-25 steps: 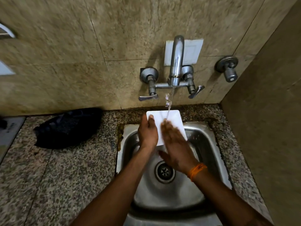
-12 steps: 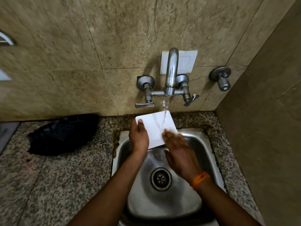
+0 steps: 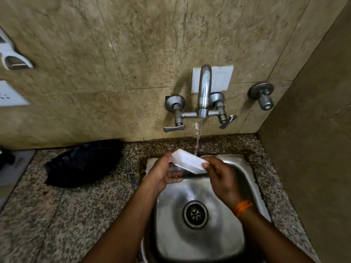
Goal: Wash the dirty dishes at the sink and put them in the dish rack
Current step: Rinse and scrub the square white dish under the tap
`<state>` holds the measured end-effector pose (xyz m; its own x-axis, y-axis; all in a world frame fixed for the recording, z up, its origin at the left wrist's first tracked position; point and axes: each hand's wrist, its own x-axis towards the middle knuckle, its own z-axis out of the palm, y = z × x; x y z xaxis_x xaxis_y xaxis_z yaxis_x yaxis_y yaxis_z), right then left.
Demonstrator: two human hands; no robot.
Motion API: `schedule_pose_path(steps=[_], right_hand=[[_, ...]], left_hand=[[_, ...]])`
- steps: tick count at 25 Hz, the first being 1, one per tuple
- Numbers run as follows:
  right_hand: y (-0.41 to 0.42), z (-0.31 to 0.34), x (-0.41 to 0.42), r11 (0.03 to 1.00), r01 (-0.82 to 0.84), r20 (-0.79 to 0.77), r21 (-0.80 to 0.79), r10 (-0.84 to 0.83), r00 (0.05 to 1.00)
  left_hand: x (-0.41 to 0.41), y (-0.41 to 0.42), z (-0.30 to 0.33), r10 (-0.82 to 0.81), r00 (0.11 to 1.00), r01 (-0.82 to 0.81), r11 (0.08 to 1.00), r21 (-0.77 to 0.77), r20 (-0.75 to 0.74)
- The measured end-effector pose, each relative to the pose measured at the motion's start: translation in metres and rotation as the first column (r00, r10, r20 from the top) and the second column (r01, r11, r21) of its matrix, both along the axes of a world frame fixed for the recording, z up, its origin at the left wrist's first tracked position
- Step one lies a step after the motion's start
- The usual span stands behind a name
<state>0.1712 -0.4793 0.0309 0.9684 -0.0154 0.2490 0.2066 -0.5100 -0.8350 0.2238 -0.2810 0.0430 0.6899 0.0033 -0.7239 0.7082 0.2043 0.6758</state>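
Both forearms are bare, with 1 orange thread band [image 3: 243, 206] around the right wrist.

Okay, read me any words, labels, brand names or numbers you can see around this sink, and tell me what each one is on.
No text can be read anywhere.
White wall plate at the left edge: a few dark marks, too blurred to read.
White switch plate behind the tap: blank.
White square plate held in both hands: no print visible.
Flat item at the left counter edge: marks too small to read.
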Motion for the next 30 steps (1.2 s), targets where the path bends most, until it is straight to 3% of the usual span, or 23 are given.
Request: schedule_pose_path(steps=[2,4,6,8,10,11,13,15,17,19,20,23,24,28,30], right_hand=[[-0.004,0.002,0.002,0.885,0.16,-0.268,0.437,-0.042,0.963],[-0.009,-0.005,0.004,0.759,0.287,-0.439,0.584,-0.003,0.899],[-0.008,-0.014,-0.001,0.712,0.371,-0.526,0.596,-0.003,0.85],[-0.009,-0.018,-0.006,0.839,0.341,-0.454,0.424,-0.129,0.882],[-0.011,-0.012,-0.01,0.975,0.219,-0.208,0.02,-0.21,0.955],[-0.01,-0.004,-0.011,0.979,0.159,-0.097,-0.13,-0.172,0.98],[0.004,0.011,-0.009,0.939,-0.045,0.038,-0.342,0.062,0.997],[0.014,0.014,-0.004,0.811,-0.277,0.016,-0.515,0.333,0.943],[0.003,0.008,0.01,0.772,-0.288,-0.05,-0.567,0.317,0.947],[-0.011,0.008,0.019,0.792,-0.167,-0.087,-0.587,0.143,0.986],[-0.009,0.01,0.016,0.771,-0.175,-0.083,-0.613,0.158,0.984],[0.01,0.01,0.001,0.68,-0.373,-0.075,-0.631,0.425,0.902],[0.009,0.007,0.001,0.692,-0.396,-0.092,-0.603,0.433,0.897],[-0.029,0.004,0.016,0.818,-0.283,-0.233,-0.501,0.187,0.954],[-0.038,0.004,0.016,0.914,-0.298,-0.315,-0.276,0.207,0.926]], left_hand=[[-0.008,0.008,-0.008,-0.026,0.997,0.029,0.999,-0.035,0.076],[-0.023,0.011,-0.016,-0.009,0.992,0.031,0.984,-0.174,0.13],[-0.038,0.006,-0.022,0.004,0.974,0.058,0.962,-0.268,0.226],[-0.046,-0.003,-0.023,-0.022,0.951,0.094,0.971,-0.218,0.31],[-0.047,-0.014,-0.02,-0.081,0.93,0.125,0.987,-0.1,0.357],[-0.046,-0.02,-0.016,-0.112,0.918,0.141,0.989,-0.048,0.381],[-0.041,-0.029,-0.009,-0.148,0.888,0.151,0.988,0.027,0.435],[-0.036,-0.033,-0.001,-0.184,0.855,0.162,0.983,0.086,0.485],[-0.032,-0.031,0.004,-0.172,0.86,0.147,0.985,0.089,0.481],[-0.029,-0.027,0.003,-0.152,0.878,0.125,0.988,0.088,0.454],[-0.028,-0.023,0.002,-0.153,0.876,0.126,0.988,0.091,0.457],[-0.026,-0.017,0.001,-0.216,0.836,0.175,0.976,0.128,0.504],[-0.026,-0.015,0.0,-0.256,0.832,0.21,0.967,0.147,0.493],[-0.027,-0.011,0.004,-0.475,0.789,0.41,0.879,0.242,0.389],[-0.021,-0.009,0.006,-0.543,0.744,0.477,0.84,0.258,0.39]])
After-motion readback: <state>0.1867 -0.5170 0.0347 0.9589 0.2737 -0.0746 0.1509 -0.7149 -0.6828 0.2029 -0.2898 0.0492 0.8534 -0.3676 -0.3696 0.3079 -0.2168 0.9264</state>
